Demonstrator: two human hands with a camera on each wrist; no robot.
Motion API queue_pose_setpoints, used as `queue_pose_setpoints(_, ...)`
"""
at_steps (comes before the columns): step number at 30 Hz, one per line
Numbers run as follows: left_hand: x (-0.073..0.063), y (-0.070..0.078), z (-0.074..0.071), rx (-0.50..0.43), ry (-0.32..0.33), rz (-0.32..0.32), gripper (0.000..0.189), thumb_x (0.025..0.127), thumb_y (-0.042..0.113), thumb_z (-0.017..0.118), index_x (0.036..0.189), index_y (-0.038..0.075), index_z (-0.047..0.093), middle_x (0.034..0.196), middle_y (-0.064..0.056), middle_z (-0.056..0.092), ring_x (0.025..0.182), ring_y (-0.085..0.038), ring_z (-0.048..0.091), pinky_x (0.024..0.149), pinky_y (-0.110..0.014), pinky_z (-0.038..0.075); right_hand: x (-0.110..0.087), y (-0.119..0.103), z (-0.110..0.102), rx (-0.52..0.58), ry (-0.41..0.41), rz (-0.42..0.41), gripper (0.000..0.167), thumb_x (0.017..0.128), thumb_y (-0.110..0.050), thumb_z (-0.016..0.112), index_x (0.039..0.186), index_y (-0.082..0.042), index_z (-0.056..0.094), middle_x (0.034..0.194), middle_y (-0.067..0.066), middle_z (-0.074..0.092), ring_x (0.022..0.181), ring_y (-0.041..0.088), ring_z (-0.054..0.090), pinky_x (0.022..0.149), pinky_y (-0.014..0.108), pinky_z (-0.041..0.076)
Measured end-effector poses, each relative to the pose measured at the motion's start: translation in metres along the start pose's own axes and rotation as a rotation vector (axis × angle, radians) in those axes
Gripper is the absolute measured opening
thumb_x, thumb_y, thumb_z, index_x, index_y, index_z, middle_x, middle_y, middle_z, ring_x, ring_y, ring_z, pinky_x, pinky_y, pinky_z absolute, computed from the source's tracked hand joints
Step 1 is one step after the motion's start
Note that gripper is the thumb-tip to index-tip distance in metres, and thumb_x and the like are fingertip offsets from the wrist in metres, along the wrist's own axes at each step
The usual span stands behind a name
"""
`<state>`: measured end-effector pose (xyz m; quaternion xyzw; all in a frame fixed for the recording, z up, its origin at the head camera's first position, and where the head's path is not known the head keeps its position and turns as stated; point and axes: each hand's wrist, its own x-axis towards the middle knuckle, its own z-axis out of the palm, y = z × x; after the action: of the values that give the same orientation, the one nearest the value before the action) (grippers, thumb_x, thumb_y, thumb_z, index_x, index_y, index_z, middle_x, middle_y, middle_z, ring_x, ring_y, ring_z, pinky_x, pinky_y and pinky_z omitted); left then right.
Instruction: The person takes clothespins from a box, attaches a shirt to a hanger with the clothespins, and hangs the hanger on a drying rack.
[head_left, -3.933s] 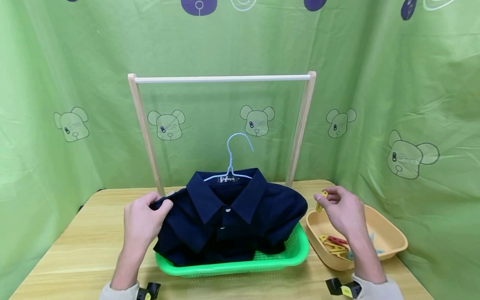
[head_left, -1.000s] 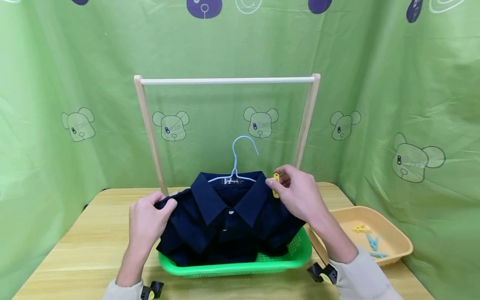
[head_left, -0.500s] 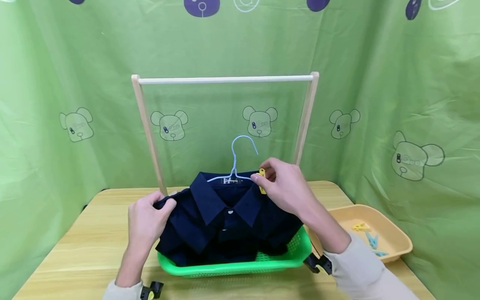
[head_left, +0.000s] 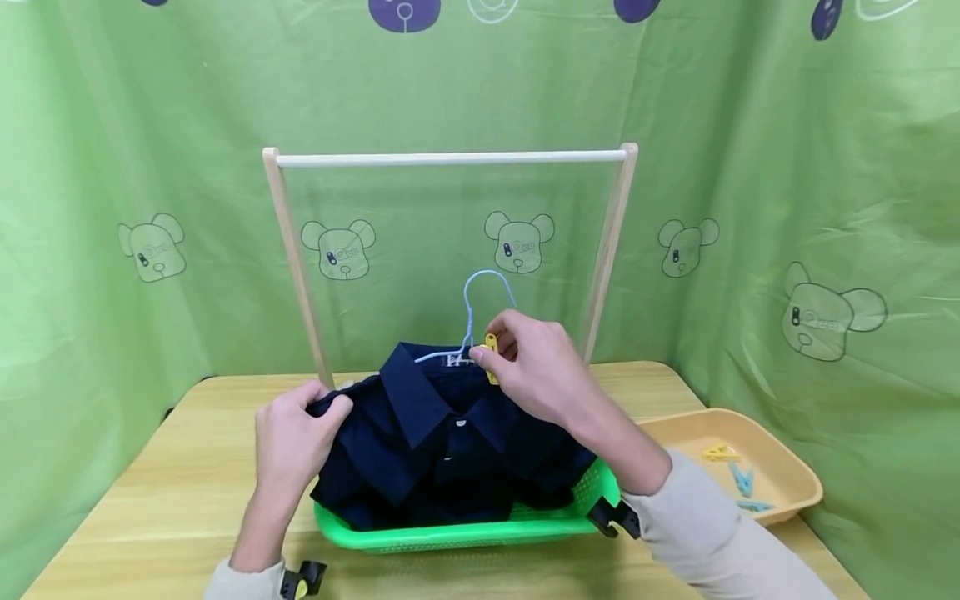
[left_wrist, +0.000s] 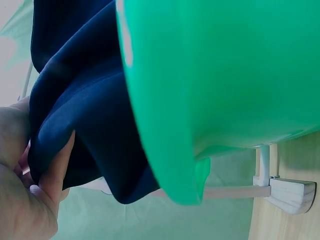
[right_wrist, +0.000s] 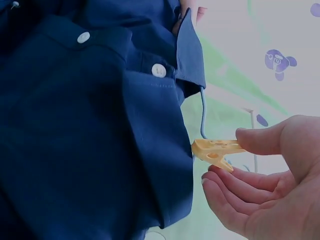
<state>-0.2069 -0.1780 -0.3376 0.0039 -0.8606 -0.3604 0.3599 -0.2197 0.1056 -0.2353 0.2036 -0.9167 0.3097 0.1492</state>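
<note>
A dark navy collared shirt (head_left: 442, 450) lies bunched in the green basket (head_left: 450, 537), with a light blue wire hanger (head_left: 469, 312) rising from its neck. My left hand (head_left: 292, 437) pinches the shirt's shoulder, thumb in front; the left wrist view shows the fabric (left_wrist: 80, 110) between thumb and fingers. At the collar, my right hand (head_left: 543, 367) holds a yellow clothespin (head_left: 491, 358) between thumb and fingers. In the right wrist view the clothespin's tip (right_wrist: 197, 147) is right at the collar edge, close to the hanger wire (right_wrist: 203, 115). My right hand hides part of the collar and hanger.
Behind the basket stands a wooden rack with a white crossbar (head_left: 450, 159). An orange tray (head_left: 795, 475) at the right holds a yellow clothespin (head_left: 720, 452) and two blue clothespins (head_left: 742, 480). Green patterned curtain (head_left: 420, 92) surrounds the wooden table (head_left: 172, 467).
My right hand has carried the yellow clothespin from above the tray leftward to the collar beside the hanger's neck. My left hand keeps its grip on the shoulder.
</note>
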Motion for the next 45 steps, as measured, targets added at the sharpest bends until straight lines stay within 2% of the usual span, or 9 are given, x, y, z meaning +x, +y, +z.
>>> queue_pose_setpoints(8, 0.0, 0.0, 0.001, 0.003, 0.002, 0.0, 0.023, 0.076, 0.016, 0.07, 0.057, 0.021, 0.057, 0.055, 0.004, 0.053, 0.05, -0.014, 0.045, 0.048, -0.027, 0.032, 0.0, -0.009, 0.005, 0.005, -0.005, -0.021, 0.028, 0.093, -0.029, 0.07, 0.112, -0.008, 0.067, 0.087, -0.001, 0.069, 0.079, 0.011, 0.066, 0.076, 0.034, 0.054)
queue_pose_setpoints(14, 0.001, 0.0, 0.001, -0.002, 0.001, 0.005, 0.024, 0.077, 0.016, 0.069, 0.058, 0.02, 0.056, 0.056, 0.003, 0.052, 0.05, -0.013, 0.043, 0.049, -0.027, 0.031, 0.001, -0.02, 0.012, 0.026, -0.037, -0.03, 0.031, 0.095, -0.029, 0.069, 0.118, -0.008, 0.067, 0.093, -0.001, 0.07, 0.083, 0.012, 0.067, 0.079, 0.032, 0.055)
queue_pose_setpoints(21, 0.002, -0.001, 0.002, -0.004, 0.008, 0.01, 0.024, 0.077, 0.016, 0.07, 0.057, 0.021, 0.057, 0.056, 0.004, 0.053, 0.05, -0.012, 0.043, 0.048, -0.027, 0.031, 0.004, -0.033, 0.022, 0.074, -0.046, -0.083, 0.024, 0.095, -0.025, 0.069, 0.112, -0.008, 0.066, 0.092, -0.001, 0.069, 0.083, 0.012, 0.065, 0.079, 0.031, 0.054)
queue_pose_setpoints(34, 0.003, -0.003, 0.004, -0.005, 0.017, 0.026, 0.024, 0.076, 0.017, 0.071, 0.057, 0.021, 0.058, 0.056, 0.004, 0.056, 0.051, -0.013, 0.046, 0.049, -0.027, 0.033, 0.027, -0.057, 0.034, 0.183, -0.087, -0.086, 0.022, 0.091, -0.022, 0.074, 0.11, -0.011, 0.07, 0.096, -0.001, 0.071, 0.09, 0.012, 0.068, 0.084, 0.03, 0.054)
queue_pose_setpoints(39, 0.003, -0.002, 0.003, -0.011, 0.01, 0.026, 0.024, 0.076, 0.016, 0.071, 0.057, 0.02, 0.057, 0.055, 0.004, 0.054, 0.051, -0.014, 0.045, 0.048, -0.028, 0.032, 0.032, -0.066, 0.044, 0.227, -0.064, -0.106, 0.017, 0.091, -0.018, 0.074, 0.106, -0.011, 0.07, 0.093, 0.0, 0.072, 0.087, 0.013, 0.068, 0.082, 0.028, 0.054)
queue_pose_setpoints(45, 0.003, -0.001, 0.0, -0.012, 0.004, 0.025, 0.024, 0.076, 0.016, 0.071, 0.057, 0.02, 0.056, 0.055, 0.003, 0.052, 0.05, -0.014, 0.044, 0.048, -0.028, 0.031, 0.036, -0.074, 0.059, 0.258, -0.012, -0.137, 0.007, 0.091, -0.016, 0.074, 0.097, -0.013, 0.071, 0.085, -0.004, 0.072, 0.079, 0.006, 0.067, 0.076, 0.023, 0.053)
